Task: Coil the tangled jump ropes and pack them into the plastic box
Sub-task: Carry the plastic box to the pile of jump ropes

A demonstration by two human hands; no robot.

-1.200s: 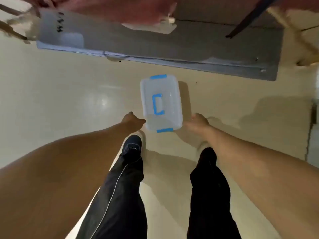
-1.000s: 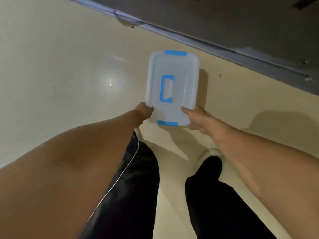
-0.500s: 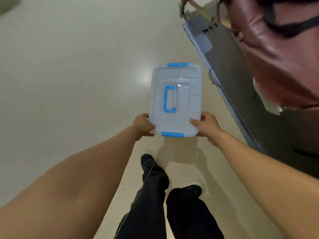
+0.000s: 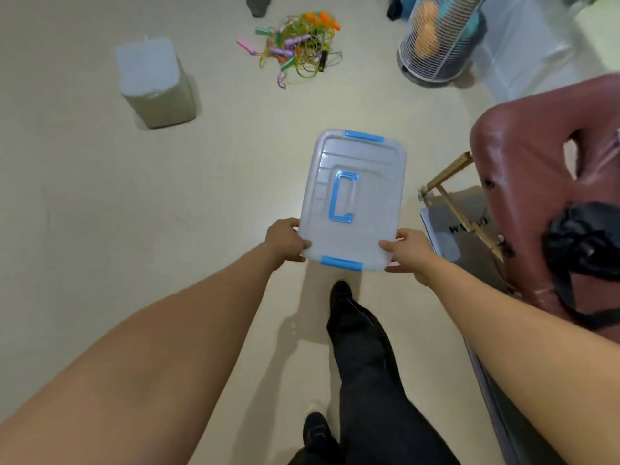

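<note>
The left hand (image 4: 285, 241) curls its fingers over the near left corner of the plastic box (image 4: 352, 199), thumb on the lid's edge, and the right hand (image 4: 407, 251) grips the near right corner the same way, thumb lying on top of the lid. Between the two hands sits the near blue clip (image 4: 341, 262); the far blue clip (image 4: 364, 136) marks the opposite short end. The box is held off the floor (image 4: 84, 203) with its lid on and facing up, its long axis running away from the person and leaning slightly to the right at the far end. The blue handle (image 4: 342, 198) on the lid lies along that same axis. Further ahead, the tangled jump ropes (image 4: 295, 48) lie in a loose colourful heap on the floor, well apart from the box. A white-topped block (image 4: 154, 85) stands to the left of the heap, a wire basket (image 4: 439, 38) to its right, and a reddish-brown chair (image 4: 536, 162) is at the right edge.
</note>
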